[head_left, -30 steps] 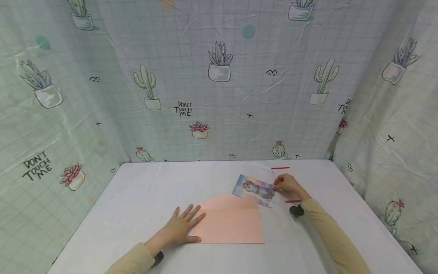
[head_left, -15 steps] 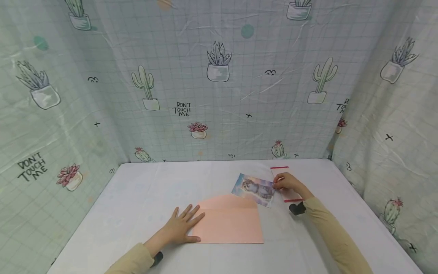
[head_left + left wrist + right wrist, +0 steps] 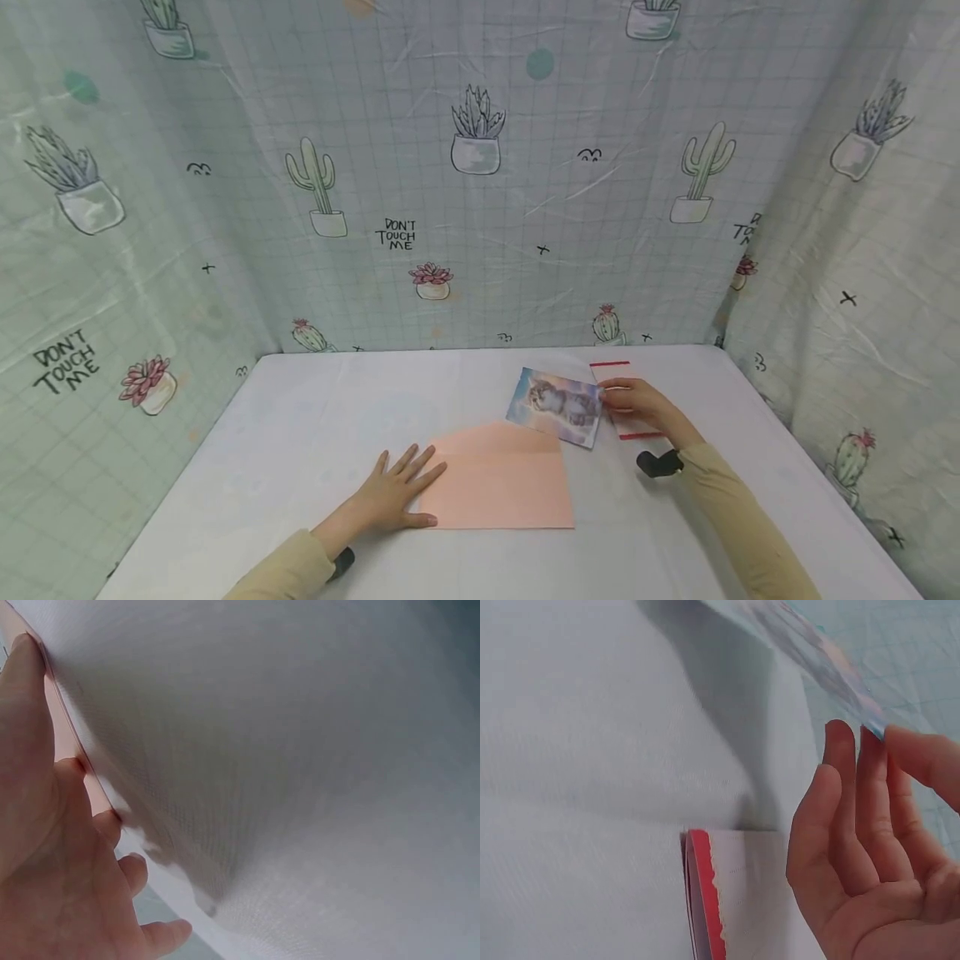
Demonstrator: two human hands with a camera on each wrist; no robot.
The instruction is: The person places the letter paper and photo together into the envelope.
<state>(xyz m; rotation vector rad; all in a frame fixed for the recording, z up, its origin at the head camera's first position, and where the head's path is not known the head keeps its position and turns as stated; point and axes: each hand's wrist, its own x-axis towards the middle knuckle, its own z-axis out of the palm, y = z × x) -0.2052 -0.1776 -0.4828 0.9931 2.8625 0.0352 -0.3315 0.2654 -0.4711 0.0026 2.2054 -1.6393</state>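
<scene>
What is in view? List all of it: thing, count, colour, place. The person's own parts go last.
envelope: one, peach, flat on the table, its flap to the far side
kitten card: one, blue, pink and grey, beyond the envelope's far right, its right end raised
red-edged paper: one, white with red strips, on the table beneath the right hand
table: one, white, under everything
backdrop: one, pale grey-green with plant prints, behind and beside the table
wrist devices: two, dark, one at each wrist
sleeves: two, beige, on the forearms
left hand: one, spread on the envelope's left edge
right hand: one, pinching the card's right end
</scene>
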